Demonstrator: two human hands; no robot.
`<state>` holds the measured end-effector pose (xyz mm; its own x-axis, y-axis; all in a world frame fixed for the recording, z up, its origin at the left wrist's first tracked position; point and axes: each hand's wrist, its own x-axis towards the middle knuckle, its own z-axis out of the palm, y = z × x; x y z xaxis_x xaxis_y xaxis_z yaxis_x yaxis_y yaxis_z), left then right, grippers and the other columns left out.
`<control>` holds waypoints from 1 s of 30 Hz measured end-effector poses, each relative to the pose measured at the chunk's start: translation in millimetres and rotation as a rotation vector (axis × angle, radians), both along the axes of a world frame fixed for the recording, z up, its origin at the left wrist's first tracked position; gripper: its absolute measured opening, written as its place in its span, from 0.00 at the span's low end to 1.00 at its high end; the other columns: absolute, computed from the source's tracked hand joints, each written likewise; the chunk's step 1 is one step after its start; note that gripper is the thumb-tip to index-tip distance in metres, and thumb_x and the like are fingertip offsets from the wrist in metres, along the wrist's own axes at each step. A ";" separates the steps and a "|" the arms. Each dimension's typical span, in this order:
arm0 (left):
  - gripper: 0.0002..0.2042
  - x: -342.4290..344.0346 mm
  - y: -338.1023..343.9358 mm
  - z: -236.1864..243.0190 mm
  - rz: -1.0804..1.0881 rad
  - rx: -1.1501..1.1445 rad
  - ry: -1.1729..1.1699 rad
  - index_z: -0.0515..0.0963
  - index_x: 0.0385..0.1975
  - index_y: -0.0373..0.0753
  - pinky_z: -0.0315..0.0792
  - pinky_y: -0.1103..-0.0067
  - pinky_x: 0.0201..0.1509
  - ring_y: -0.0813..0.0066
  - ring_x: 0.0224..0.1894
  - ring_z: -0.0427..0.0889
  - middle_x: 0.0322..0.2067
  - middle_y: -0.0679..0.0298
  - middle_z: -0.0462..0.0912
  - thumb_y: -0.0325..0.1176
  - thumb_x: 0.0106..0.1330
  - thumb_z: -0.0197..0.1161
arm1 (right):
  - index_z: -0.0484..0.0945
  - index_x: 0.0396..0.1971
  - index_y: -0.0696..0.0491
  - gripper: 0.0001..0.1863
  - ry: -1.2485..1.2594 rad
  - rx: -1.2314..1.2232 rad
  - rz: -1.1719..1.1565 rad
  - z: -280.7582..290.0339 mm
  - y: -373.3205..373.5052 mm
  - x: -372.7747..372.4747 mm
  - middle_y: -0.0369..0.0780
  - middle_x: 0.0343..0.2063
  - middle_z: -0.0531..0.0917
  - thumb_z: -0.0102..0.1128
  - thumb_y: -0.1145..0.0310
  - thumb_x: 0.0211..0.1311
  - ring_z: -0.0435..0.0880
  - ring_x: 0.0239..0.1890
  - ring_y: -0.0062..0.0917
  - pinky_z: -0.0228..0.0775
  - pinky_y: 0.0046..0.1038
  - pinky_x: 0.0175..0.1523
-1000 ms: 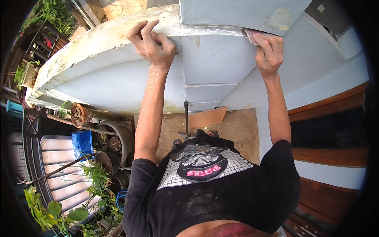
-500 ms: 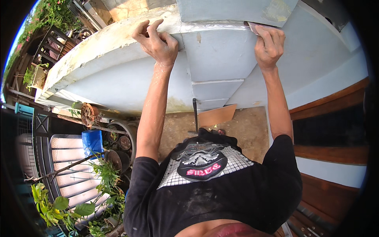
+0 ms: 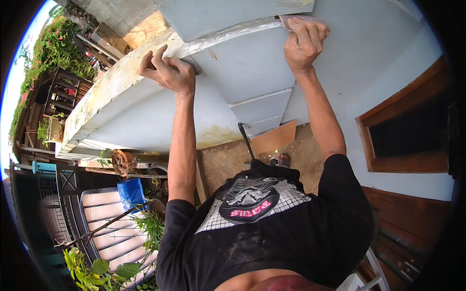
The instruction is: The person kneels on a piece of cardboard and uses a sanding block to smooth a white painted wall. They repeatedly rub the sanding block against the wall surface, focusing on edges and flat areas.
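Greenery [image 3: 39, 53] at far left, with a blue container [image 3: 131, 193] lower down among pots; neither in play. Next right, pale weathered ledge [image 3: 97, 109], stained and chalky along its length. Left hand [image 3: 167, 72] hooked over the ledge lip, fingers [image 3: 154, 57] curled tight together and gripping the concrete, apparently as a brace only. Between the hands, worn strip [image 3: 233, 34] along the lower edge of the blue-grey panel [image 3: 228, 12]: whitish, flaky, paint broken through in patches. Below, well apart from both hands, dark rod [image 3: 245, 140] standing by a brown board [image 3: 274, 138] on the ground. Further right, thin pinkish-grey sheet [image 3: 287, 19] laid flat on the same edge, at the right end of the worn strip. Right hand [image 3: 303, 43] on top of the sheet, fingers [image 3: 310, 30] close together and bent over it, pressing it onto the edge; thumb not visible. At far right, wooden window frame [image 3: 403, 121], untouched. Judgement: rubbing-down of the edge under way, not finished. Strip toward the left hand looks rough and uneven, likely to need more passes. Cannot tell how the stretch right of the sheet stands. No fresh coating visible anywhere.
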<state>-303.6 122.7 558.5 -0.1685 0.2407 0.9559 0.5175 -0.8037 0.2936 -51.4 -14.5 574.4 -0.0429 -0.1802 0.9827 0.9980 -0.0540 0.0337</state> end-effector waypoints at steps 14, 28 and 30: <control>0.19 -10.3 -0.2 4.9 0.013 -0.021 -0.036 0.80 0.46 0.32 0.70 0.67 0.48 0.60 0.54 0.66 0.53 0.52 0.62 0.15 0.58 0.45 | 0.82 0.30 0.51 0.04 -0.263 -0.337 0.336 15.7 31.1 -67.4 0.32 0.30 0.80 0.60 0.76 0.57 0.80 0.38 0.25 0.76 0.30 0.48; 0.13 45.6 -175.0 -112.6 -0.262 -0.523 0.068 0.78 0.44 0.33 0.71 0.66 0.57 0.58 0.53 0.73 0.46 0.52 0.73 0.13 0.65 0.51 | 0.79 0.48 0.60 0.14 1.113 -0.351 0.718 -101.8 -127.3 78.0 0.39 0.46 0.85 0.69 0.70 0.69 0.81 0.51 0.22 0.71 0.27 0.61; 0.11 76.5 -208.4 -125.0 -0.423 -0.639 0.095 0.78 0.46 0.33 0.70 0.66 0.57 0.57 0.51 0.74 0.45 0.51 0.74 0.16 0.68 0.54 | 0.75 0.52 0.60 0.19 1.261 -0.514 0.889 -127.9 -125.1 51.0 0.39 0.47 0.82 0.70 0.68 0.67 0.79 0.54 0.25 0.69 0.29 0.62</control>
<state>-227.1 -85.8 433.5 0.1364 0.7765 0.6152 0.2498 -0.6278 0.7372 -0.4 -139.6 446.5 0.7244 0.6332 0.2726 0.1129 0.2810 -0.9530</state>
